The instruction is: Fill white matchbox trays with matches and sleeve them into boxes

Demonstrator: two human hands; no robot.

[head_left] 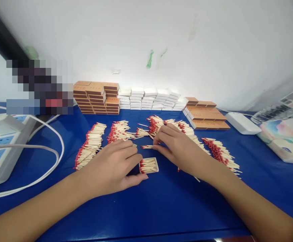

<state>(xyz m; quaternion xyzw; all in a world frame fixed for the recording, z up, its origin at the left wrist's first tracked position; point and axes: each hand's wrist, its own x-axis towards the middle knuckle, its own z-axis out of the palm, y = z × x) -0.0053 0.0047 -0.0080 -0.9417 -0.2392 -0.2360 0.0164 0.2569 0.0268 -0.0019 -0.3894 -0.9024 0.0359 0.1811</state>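
Observation:
A small open matchbox tray [149, 165] holding red-tipped matches lies on the blue table [161, 208]. My left hand [114, 164] rests beside it, fingers curled round its left end. My right hand [179, 146] pinches a few matches [146, 146] just above the tray, fingers closed on their ends. Rows of loose matches [89, 146] spread across the table behind both hands.
Stacks of brown matchbox sleeves [96, 97] and white inner trays [148, 99] line the wall. More brown sleeves [206, 117] lie at right, beside a white adapter [242, 123] and packets [284, 137]. A power strip [0, 148] with white cables [48, 161] sits at left.

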